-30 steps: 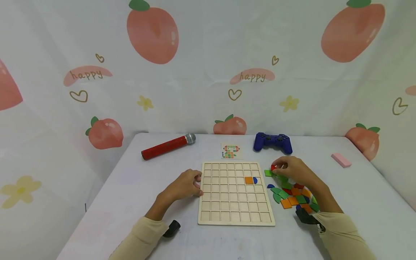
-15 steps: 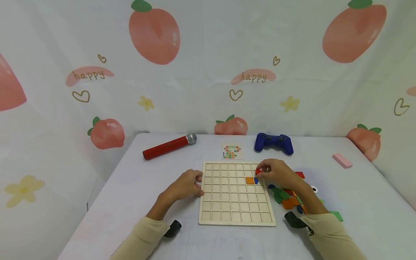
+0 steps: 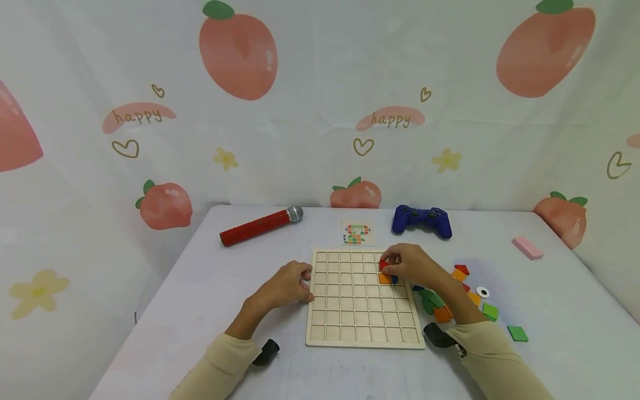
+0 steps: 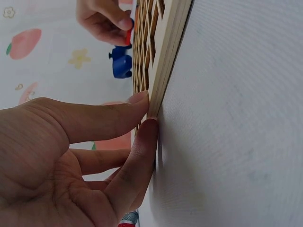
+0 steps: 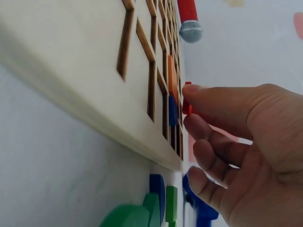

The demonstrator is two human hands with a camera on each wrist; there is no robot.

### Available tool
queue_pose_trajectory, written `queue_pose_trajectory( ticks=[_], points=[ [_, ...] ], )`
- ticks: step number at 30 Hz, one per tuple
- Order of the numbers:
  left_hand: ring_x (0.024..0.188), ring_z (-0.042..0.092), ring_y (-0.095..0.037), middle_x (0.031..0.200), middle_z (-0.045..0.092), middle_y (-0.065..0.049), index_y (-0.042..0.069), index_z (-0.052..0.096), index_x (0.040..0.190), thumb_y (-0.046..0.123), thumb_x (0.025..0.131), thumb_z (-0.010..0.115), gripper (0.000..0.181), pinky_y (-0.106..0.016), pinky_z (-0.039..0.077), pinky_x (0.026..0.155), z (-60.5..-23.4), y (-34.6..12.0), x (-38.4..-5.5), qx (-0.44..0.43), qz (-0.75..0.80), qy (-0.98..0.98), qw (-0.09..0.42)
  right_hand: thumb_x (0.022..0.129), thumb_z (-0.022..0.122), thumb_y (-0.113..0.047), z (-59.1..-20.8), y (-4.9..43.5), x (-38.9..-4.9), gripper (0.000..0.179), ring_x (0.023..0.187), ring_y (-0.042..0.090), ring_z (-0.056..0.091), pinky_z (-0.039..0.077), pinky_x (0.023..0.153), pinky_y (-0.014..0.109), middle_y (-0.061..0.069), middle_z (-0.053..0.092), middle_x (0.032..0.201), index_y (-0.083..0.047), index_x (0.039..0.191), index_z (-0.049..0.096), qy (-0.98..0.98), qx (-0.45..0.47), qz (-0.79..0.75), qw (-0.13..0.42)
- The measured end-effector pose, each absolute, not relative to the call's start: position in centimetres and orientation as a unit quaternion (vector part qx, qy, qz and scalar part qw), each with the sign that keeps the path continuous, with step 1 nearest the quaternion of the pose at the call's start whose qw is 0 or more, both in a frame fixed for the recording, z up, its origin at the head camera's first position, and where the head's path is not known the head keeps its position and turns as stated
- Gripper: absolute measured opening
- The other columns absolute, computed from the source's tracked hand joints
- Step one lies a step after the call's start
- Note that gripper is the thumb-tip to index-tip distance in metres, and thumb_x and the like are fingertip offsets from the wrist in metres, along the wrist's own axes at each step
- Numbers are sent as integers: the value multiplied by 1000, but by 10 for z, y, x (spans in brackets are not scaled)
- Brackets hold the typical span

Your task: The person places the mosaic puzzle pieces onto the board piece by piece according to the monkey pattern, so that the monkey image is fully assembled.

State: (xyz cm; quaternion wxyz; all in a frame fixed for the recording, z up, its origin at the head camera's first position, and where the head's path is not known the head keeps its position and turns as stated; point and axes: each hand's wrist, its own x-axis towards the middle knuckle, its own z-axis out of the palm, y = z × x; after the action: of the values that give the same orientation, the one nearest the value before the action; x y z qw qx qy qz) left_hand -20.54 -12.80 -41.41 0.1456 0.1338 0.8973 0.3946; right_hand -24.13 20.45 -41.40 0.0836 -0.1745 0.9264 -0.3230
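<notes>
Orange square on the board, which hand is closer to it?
Your right. The right hand is close beside the orange square, pinching a red tile; the left hand is farther off, gripping the left edge of the board.

In the head view, the right forearm [image 3: 464, 301] partly hides the loose coloured pieces [image 3: 442, 315].

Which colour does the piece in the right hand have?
Red; the piece shows best in the right wrist view.

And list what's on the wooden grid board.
An orange square and a blue piece lie on it; the right hand pinches a red piece above. Whatever that hand covers is hidden.
</notes>
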Motion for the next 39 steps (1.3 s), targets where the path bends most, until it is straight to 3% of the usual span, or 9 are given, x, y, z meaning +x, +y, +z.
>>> queue_pose_trajectory(
  ticks=[26,39],
  points=[
    [89,64,-15,107,59,-8,-13,57,141,-4,80,87,68,-29,54,75,-415,-128,-205,142,388,899,146,96,75,-15,-411,202,-237,25,90,19,59,51,80,34,3,71,99,-3,117,78,925,-185,-318,91],
    [91,65,-16,109,60,-9,-13,57,141,-4,81,87,68,-29,56,76,-415,-128,-207,139,390,898,148,96,76,-16,-405,240,-216,28,91,18,60,52,76,34,-1,69,98,-6,123,75,933,-171,-310,59]
  ],
)
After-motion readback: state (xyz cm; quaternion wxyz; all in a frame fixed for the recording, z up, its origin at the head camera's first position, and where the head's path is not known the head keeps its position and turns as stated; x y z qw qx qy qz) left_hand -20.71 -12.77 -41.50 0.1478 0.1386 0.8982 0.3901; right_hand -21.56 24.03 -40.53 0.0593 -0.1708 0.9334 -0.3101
